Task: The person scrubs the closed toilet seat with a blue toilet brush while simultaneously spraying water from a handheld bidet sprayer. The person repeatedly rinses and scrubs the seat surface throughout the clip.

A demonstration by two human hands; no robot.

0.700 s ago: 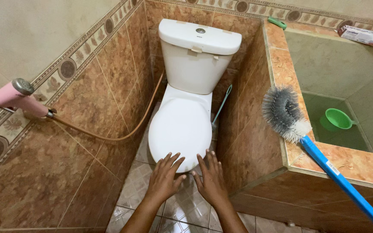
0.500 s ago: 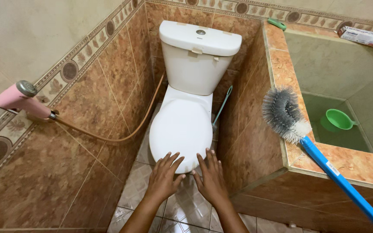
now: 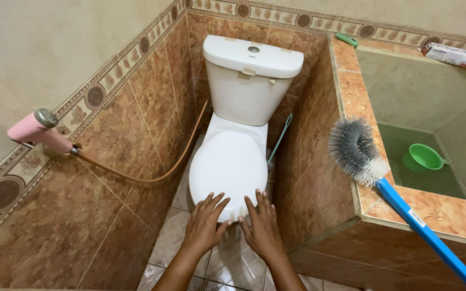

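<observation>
1. Left hand [image 3: 205, 225] and right hand [image 3: 261, 226], lower centre of frame: fingers spread wide and flat, holding nothing, tips at the front edge of the closed toilet lid [image 3: 230, 161].
2. Lid: white, glossy plastic; likely light, stiff, slick. Best grip looks to be the front lip, fingertips hooked under.
3. Cistern [image 3: 250, 81] behind, upper centre.
4. Pink bidet sprayer [image 3: 38, 132] on left wall; blue-handled toilet brush [image 3: 360, 151] leaning on the tiled basin ledge [image 3: 354, 91], right.
</observation>
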